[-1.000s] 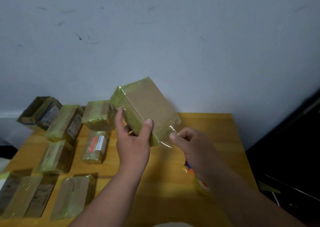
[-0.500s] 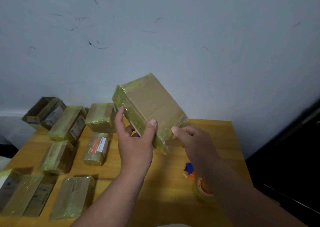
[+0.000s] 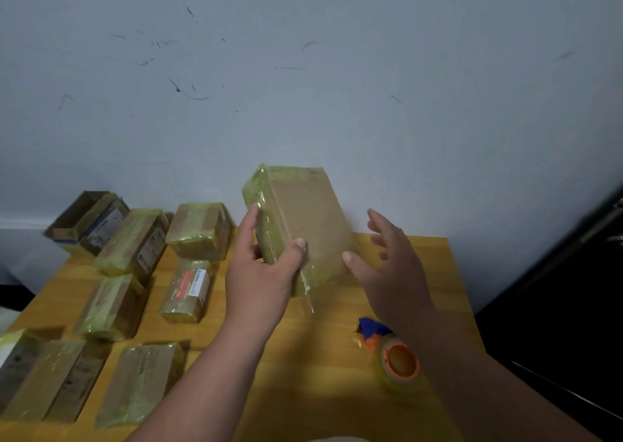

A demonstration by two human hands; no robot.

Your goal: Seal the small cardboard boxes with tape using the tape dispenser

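Left hand (image 3: 261, 273) grips a small cardboard box (image 3: 305, 226) held up off the wooden table (image 3: 320, 374), thumb on the brown front face, fingers behind the taped left edge. Box is tilted, top leaning away toward the wall (image 3: 337, 71); yellowish clear tape covers its edges and lower end. A loose strip of tape (image 3: 308, 293) hangs from the box's lower corner, just right of the left thumb.

Right hand (image 3: 387, 259) is to the right of the box, fingers spread and nearly straight, holding nothing; thumb tip appears at or just beside the box's right edge, contact cannot be confirmed owing to blur.

Tape dispenser (image 3: 392, 357), orange core with blue part, lies on the table below and right of the box, under the right forearm, touched by neither hand.

Left of the box, on the table: a group of taped boxes (image 3: 135, 273), one carrying a red-and-white label (image 3: 190, 285). Nearest of these sits just beside the left wrist.
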